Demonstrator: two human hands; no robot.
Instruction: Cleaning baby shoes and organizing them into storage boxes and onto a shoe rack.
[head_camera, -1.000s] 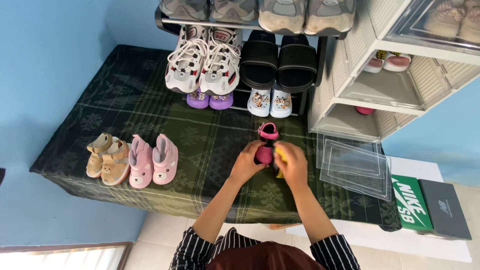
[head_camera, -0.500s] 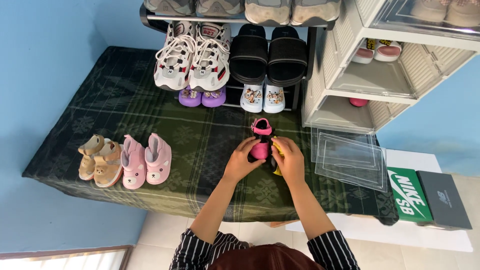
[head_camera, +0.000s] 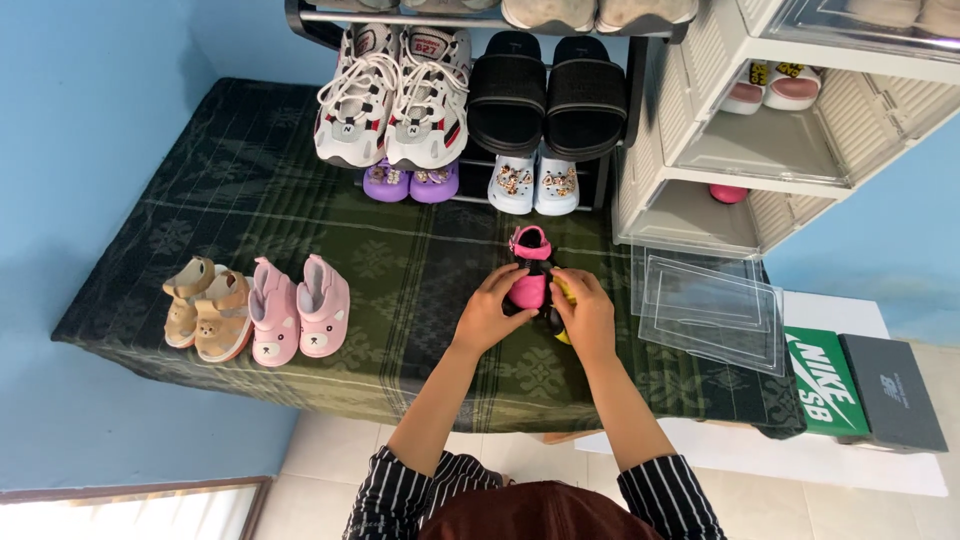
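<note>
Left hand (head_camera: 492, 315) and right hand (head_camera: 590, 318) still grasp the pink shoe (head_camera: 528, 272), now shifted slightly; yellow item (head_camera: 565, 296) under right fingers.

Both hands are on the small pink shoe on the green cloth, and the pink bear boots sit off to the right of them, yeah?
Not quite. In the head view both hands, left hand and right hand, are on the small pink shoe on the green cloth, but the pink bear boots sit to their left.
</note>
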